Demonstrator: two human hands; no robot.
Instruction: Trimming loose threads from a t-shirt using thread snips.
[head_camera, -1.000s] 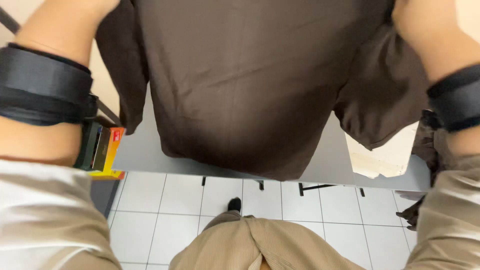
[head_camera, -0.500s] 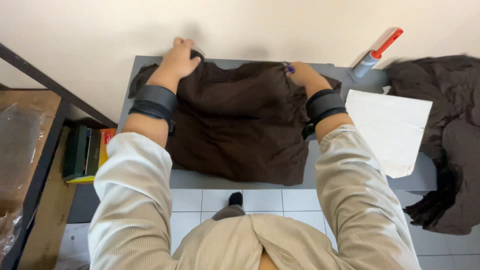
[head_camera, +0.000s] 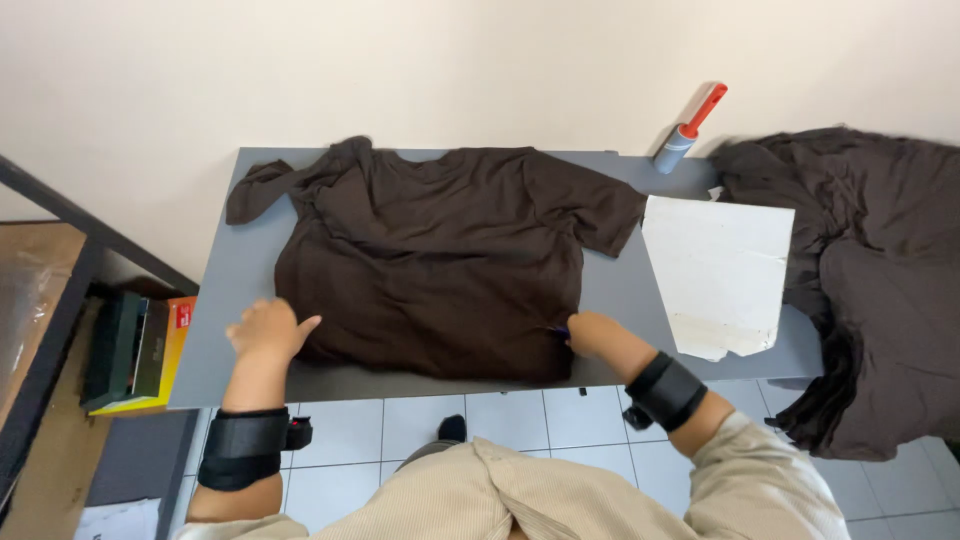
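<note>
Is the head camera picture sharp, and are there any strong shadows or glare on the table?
Head view: light is soft and even, with no glare on the grey table; the brown shirt is sharp; the left hand looks slightly blurred; the right hand is clearer; the lint roller casts only a faint shadow.

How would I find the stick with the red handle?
Look at the grey table against the wall. At its far edge, right of the spread brown shirt, lies the lint roller. It alone has a bright red handle.
</note>
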